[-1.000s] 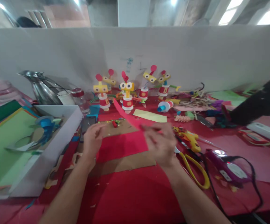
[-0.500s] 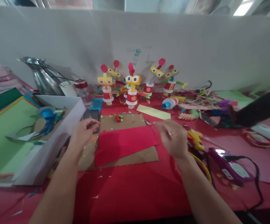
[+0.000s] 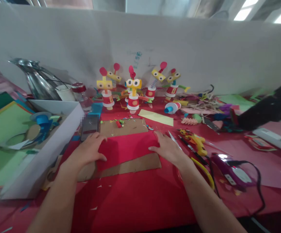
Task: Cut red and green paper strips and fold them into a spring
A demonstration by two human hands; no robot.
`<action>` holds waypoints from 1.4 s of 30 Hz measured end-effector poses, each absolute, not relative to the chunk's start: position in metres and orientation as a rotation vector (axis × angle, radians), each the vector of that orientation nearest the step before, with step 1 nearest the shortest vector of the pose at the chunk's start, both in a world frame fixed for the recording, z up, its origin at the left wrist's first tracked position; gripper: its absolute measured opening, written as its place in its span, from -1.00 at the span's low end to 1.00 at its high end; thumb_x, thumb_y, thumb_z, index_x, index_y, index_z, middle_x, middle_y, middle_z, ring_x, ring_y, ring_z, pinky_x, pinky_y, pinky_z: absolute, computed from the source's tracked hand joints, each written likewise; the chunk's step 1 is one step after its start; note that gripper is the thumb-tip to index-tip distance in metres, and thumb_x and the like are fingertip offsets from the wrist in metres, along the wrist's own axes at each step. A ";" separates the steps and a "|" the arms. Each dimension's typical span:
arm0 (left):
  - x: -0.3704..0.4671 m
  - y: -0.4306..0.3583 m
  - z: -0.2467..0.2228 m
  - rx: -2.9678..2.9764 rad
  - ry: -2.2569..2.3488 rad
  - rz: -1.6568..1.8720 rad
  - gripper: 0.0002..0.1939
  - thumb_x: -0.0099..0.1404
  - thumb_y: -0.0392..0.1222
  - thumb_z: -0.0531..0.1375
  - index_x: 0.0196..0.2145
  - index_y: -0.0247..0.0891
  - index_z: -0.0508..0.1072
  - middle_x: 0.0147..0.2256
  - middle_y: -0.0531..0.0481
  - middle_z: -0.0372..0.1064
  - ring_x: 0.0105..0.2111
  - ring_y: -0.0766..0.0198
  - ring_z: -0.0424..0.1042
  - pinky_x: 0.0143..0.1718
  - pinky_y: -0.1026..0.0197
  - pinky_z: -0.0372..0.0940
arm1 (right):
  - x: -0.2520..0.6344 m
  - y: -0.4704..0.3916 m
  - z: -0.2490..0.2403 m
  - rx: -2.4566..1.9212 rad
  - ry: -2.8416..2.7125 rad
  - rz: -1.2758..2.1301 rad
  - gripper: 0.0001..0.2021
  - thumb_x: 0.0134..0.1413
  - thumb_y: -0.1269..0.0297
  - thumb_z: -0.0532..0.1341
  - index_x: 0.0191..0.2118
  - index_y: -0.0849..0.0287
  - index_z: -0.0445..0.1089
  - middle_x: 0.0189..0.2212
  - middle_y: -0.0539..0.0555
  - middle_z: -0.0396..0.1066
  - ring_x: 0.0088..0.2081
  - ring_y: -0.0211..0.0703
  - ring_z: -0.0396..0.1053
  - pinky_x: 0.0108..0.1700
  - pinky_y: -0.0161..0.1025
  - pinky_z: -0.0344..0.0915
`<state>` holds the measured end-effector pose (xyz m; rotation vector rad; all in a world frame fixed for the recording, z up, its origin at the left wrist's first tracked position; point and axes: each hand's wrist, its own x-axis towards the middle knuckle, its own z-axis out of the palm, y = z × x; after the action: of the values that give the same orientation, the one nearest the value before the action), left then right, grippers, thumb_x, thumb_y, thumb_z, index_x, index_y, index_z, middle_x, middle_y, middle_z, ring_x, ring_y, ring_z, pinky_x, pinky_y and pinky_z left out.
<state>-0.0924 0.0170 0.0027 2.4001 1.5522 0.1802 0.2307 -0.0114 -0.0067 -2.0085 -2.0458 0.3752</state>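
Observation:
A sheet of red paper (image 3: 128, 147) lies slightly askew on a brown cardboard piece (image 3: 140, 165) in front of me. My left hand (image 3: 88, 150) is at the paper's left end, thumb and fingers spread. At the right end is my right hand (image 3: 168, 147), its thumb and fingers apart too, the thumb over the paper's edge. Whether the fingertips press on the sheet I cannot tell. A pointed pale blade (image 3: 174, 139) shows just beyond my right hand; its other end is hidden.
Several paper-cup figures (image 3: 133, 102) stand along the wall. A white box (image 3: 55, 136) with coloured paper is at left, beside a metal jug (image 3: 39, 79). Right of my hand lie a yellow glue gun (image 3: 198, 144), a purple device (image 3: 232, 171) with a cable, and paper scraps.
My hands have come down to the red paper's two ends and their fingers have spread. The pale blade beside my right hand is now visible. The view has shifted slightly.

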 end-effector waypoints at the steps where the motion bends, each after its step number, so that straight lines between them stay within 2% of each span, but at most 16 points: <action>1: -0.091 0.017 0.002 2.412 1.578 0.192 -0.40 -0.14 -0.03 0.34 -0.11 -0.22 0.36 -0.07 -0.14 0.26 -0.02 -0.02 0.24 -0.04 0.05 0.17 | 0.233 -0.010 -0.009 -1.994 -2.014 0.426 -0.28 -0.09 0.16 0.30 0.19 0.30 0.08 -0.16 0.30 0.41 -0.13 0.11 0.39 -0.14 -0.10 0.25; 4: -0.089 0.018 0.003 2.424 1.619 0.224 -0.43 -0.08 -0.03 0.33 -0.09 -0.23 0.35 -0.09 -0.15 0.26 -0.02 -0.03 0.24 -0.02 0.02 0.17 | 0.243 -0.005 -0.013 -1.939 -1.872 0.546 -0.28 -0.14 0.24 0.32 0.18 0.25 0.09 -0.29 0.17 0.44 -0.27 -0.03 0.41 -0.25 -0.19 0.26; 6: -0.090 0.018 0.003 2.421 1.634 0.245 -0.41 -0.06 -0.03 0.33 -0.06 -0.25 0.35 -0.08 -0.16 0.26 -0.01 -0.03 0.24 0.00 0.01 0.16 | 0.249 -0.001 -0.015 -1.879 -1.802 0.608 -0.39 -0.16 0.27 0.31 0.09 0.24 0.20 -0.34 0.11 0.44 -0.33 -0.11 0.40 -0.31 -0.24 0.25; 8: -0.091 0.018 0.005 2.411 1.648 0.285 -0.41 -0.06 -0.05 0.33 -0.05 -0.25 0.35 -0.08 -0.17 0.27 0.00 -0.03 0.24 0.02 -0.01 0.15 | 0.253 0.001 -0.015 -1.814 -1.807 0.693 -0.62 -0.17 0.27 0.28 -0.13 0.21 0.35 -0.42 0.04 0.43 -0.39 -0.16 0.37 -0.36 -0.27 0.23; 10: -0.092 0.019 0.007 2.375 1.668 0.385 -0.46 -0.02 -0.11 0.32 -0.05 -0.23 0.37 -0.07 -0.15 0.29 0.00 -0.01 0.25 0.04 -0.01 0.14 | 0.254 0.001 -0.014 -1.766 -1.854 0.787 -0.86 -0.15 0.23 0.25 -0.42 0.18 0.37 -0.55 -0.02 0.37 -0.47 -0.18 0.34 -0.44 -0.29 0.20; 12: -0.093 0.023 0.008 2.267 1.703 0.575 -0.53 0.06 -0.18 0.26 -0.04 -0.24 0.37 -0.08 -0.15 0.31 -0.04 0.06 0.29 0.02 0.03 0.17 | 0.253 0.000 -0.011 -1.719 -1.817 0.905 -0.83 -0.12 0.18 0.21 -0.55 0.15 0.29 -0.62 -0.05 0.30 -0.53 -0.20 0.32 -0.50 -0.30 0.19; 15: -0.093 0.028 0.007 1.912 1.700 0.924 -0.56 0.17 -0.15 0.16 0.01 -0.28 0.32 -0.09 -0.16 0.35 -0.12 0.17 0.36 -0.09 0.13 0.26 | 0.248 -0.003 -0.004 -1.641 -1.584 1.098 -0.83 -0.12 0.15 0.20 -0.49 0.12 0.26 -0.55 -0.04 0.35 -0.54 -0.18 0.38 -0.51 -0.28 0.26; 19: -0.089 0.028 0.007 1.445 1.537 1.118 -0.49 0.26 0.03 0.05 0.09 -0.27 0.23 -0.02 -0.18 0.32 -0.06 0.20 0.35 -0.08 0.15 0.25 | 0.242 -0.004 0.002 -1.522 -1.400 1.093 -0.78 -0.13 0.11 0.24 -0.45 0.12 0.25 -0.50 -0.01 0.37 -0.50 -0.16 0.41 -0.46 -0.26 0.32; 22: -0.087 0.024 0.011 1.246 1.453 1.075 -0.33 0.15 0.02 0.20 0.17 -0.21 0.12 0.03 -0.20 0.29 -0.05 0.16 0.35 -0.11 0.14 0.27 | 0.241 -0.003 0.002 -1.454 -1.341 1.042 -0.75 -0.13 0.08 0.26 -0.43 0.12 0.25 -0.51 0.00 0.38 -0.49 -0.16 0.40 -0.43 -0.24 0.34; 25: -0.086 0.021 0.016 1.166 1.341 0.992 -0.15 -0.05 -0.20 0.36 0.17 -0.19 0.11 -0.05 -0.20 0.36 -0.16 0.16 0.41 -0.18 0.12 0.30 | 0.240 0.000 0.001 -1.413 -1.319 1.059 -0.75 -0.11 0.07 0.24 -0.40 0.13 0.26 -0.48 0.02 0.41 -0.46 -0.15 0.40 -0.39 -0.21 0.37; 28: -0.085 0.021 0.016 1.167 1.271 0.925 -0.29 -0.07 -0.32 0.31 0.08 -0.26 0.24 -0.27 -0.10 0.44 -0.31 0.21 0.44 -0.24 0.14 0.30 | 0.238 0.001 -0.002 -1.443 -1.300 1.067 -0.74 -0.10 0.11 0.24 -0.30 0.15 0.29 -0.41 0.06 0.43 -0.45 -0.16 0.42 -0.37 -0.21 0.37; 30: -0.086 0.023 0.012 1.228 1.355 0.908 -0.39 -0.06 -0.36 0.27 0.01 -0.32 0.30 -0.41 -0.01 0.41 -0.40 0.27 0.41 -0.31 0.20 0.27 | 0.238 0.002 -0.007 -1.536 -1.278 1.059 -0.66 -0.11 0.17 0.24 -0.17 0.17 0.28 -0.35 0.10 0.43 -0.48 -0.17 0.42 -0.41 -0.21 0.37; 33: -0.089 0.025 0.005 1.356 1.531 0.852 -0.41 -0.07 -0.37 0.24 -0.01 -0.35 0.31 -0.54 0.11 0.33 -0.52 0.33 0.33 -0.43 0.27 0.19 | 0.238 0.002 -0.017 -1.625 -1.316 1.076 -0.49 -0.11 0.25 0.24 0.02 0.20 0.19 -0.28 0.15 0.41 -0.51 -0.20 0.41 -0.43 -0.20 0.37; 38: -0.093 0.027 0.000 1.646 1.730 0.637 -0.46 -0.05 -0.30 0.21 -0.04 -0.30 0.34 -0.59 0.17 0.28 -0.56 0.33 0.29 -0.49 0.29 0.11 | 0.242 0.006 -0.033 -1.654 -1.558 0.931 -0.38 -0.16 0.32 0.27 0.11 0.21 0.16 -0.43 0.00 0.38 -0.43 -0.19 0.38 -0.33 -0.21 0.34; 42: -0.089 0.027 0.003 1.823 1.843 0.465 -0.46 -0.01 -0.26 0.19 -0.01 -0.33 0.33 -0.50 0.07 0.37 -0.51 0.28 0.35 -0.46 0.27 0.12 | 0.248 0.008 -0.035 -1.691 -1.653 0.800 -0.31 -0.14 0.26 0.30 0.17 0.14 0.10 -0.35 0.01 0.37 -0.32 -0.17 0.39 -0.27 -0.21 0.32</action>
<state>-0.0892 0.0267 0.0030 1.8234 1.8433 0.4645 0.2476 0.0075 -0.0355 -1.6914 -1.6530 0.8001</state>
